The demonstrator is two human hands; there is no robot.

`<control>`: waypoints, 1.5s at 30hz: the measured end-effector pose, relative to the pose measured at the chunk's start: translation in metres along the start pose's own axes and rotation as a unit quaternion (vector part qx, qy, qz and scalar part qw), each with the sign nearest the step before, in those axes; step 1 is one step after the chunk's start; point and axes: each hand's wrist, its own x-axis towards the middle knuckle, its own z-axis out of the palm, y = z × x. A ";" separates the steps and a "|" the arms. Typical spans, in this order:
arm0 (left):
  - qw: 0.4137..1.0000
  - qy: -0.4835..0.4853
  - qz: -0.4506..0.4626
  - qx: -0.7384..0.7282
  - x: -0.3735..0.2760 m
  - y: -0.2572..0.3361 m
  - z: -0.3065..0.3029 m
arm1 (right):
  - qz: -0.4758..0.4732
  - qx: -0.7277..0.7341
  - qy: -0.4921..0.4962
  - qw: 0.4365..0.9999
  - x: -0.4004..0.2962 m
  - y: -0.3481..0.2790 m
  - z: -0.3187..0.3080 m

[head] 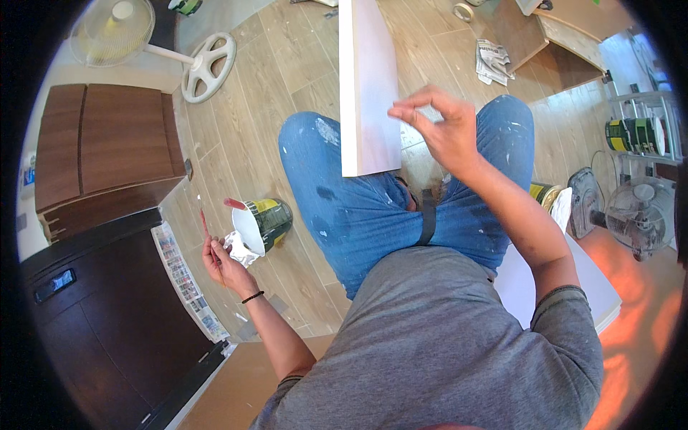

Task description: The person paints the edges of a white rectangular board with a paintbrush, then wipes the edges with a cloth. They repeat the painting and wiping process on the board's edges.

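My left hand (228, 269) holds a slim paintbrush (204, 220) with a reddish handle, its white-tipped end pointing away from me. Just beyond that hand lies or tilts a green and yellow paint can (277, 221) with a white open end; a red handle (235, 203) juts over its rim, and crumpled white paper or cloth (242, 250) hangs at its near side. A white board (371, 97) stands on edge between my knees. Over its right face my right hand (446, 126) hovers, slightly blurred, thumb and index fingertips drawn together with nothing visible between them.
A white pedestal fan (207, 67) lies at the upper left, near brown cabinet doors (126, 140). Newspaper (492, 62), a tape roll (463, 12) and a wooden carcass (537, 48) are at the upper right. Beside my right hip are white panels (583, 274), another can (545, 196) and a smaller fan (639, 209).
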 end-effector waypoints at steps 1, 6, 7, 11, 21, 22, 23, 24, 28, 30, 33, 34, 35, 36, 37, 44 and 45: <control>1.000 -0.004 0.001 -0.004 0.002 -0.004 0.000 | -0.047 -0.031 0.002 0.998 0.011 0.006 0.001; 1.000 -0.013 0.007 0.009 0.000 0.000 0.002 | -0.287 -0.237 -0.054 0.927 0.044 0.005 0.012; 1.000 -0.013 0.011 0.011 0.000 -0.001 0.000 | -0.297 -0.255 -0.088 0.916 0.041 0.007 0.014; 1.000 -0.013 0.001 0.003 -0.002 -0.009 -0.009 | -0.334 -0.280 -0.182 0.882 0.014 0.008 0.018; 0.999 0.002 0.010 0.047 -0.006 -0.035 -0.023 | -0.382 -0.129 -0.188 0.896 -0.044 0.004 0.010; 0.998 -0.003 0.006 0.055 -0.004 -0.031 -0.019 | -0.342 -0.088 -0.141 0.925 -0.037 0.004 0.005; 0.999 -0.026 0.021 0.043 0.002 -0.037 -0.024 | -0.270 -0.080 -0.089 0.955 -0.039 0.004 0.005; 0.997 -0.028 0.036 0.064 0.003 -0.033 -0.025 | -0.224 -0.055 -0.082 0.970 -0.039 0.011 0.000; 0.985 -0.029 0.094 0.139 0.006 -0.015 -0.031 | 0.023 -0.040 -0.057 0.997 -0.065 0.050 -0.015; 0.976 -0.031 0.111 0.186 0.007 -0.002 -0.031 | 0.120 -0.016 -0.048 0.992 -0.070 0.060 -0.021; 0.974 -0.022 0.092 0.204 0.006 -0.007 -0.032 | 0.133 -0.006 -0.024 0.991 -0.060 0.062 -0.020; 0.976 -0.017 0.079 0.200 0.006 -0.014 -0.032 | 0.128 0.004 -0.009 0.992 -0.055 0.059 -0.016; 0.977 -0.023 0.073 0.198 0.008 -0.023 -0.031 | 0.122 0.013 0.005 0.992 -0.051 0.057 -0.012; 0.978 -0.027 0.065 0.197 0.009 -0.036 -0.032 | 0.127 0.017 0.004 0.992 -0.051 0.063 -0.012; 0.979 -0.028 0.055 0.195 0.009 -0.045 -0.030 | 0.133 0.022 0.011 0.991 -0.052 0.070 -0.014; 0.924 -0.031 -0.030 0.379 0.030 -0.126 -0.001 | 0.148 0.021 0.041 0.988 -0.059 0.093 -0.025; 0.928 -0.029 -0.038 0.371 0.032 -0.136 -0.002 | 0.153 0.032 0.042 0.987 -0.059 0.094 -0.024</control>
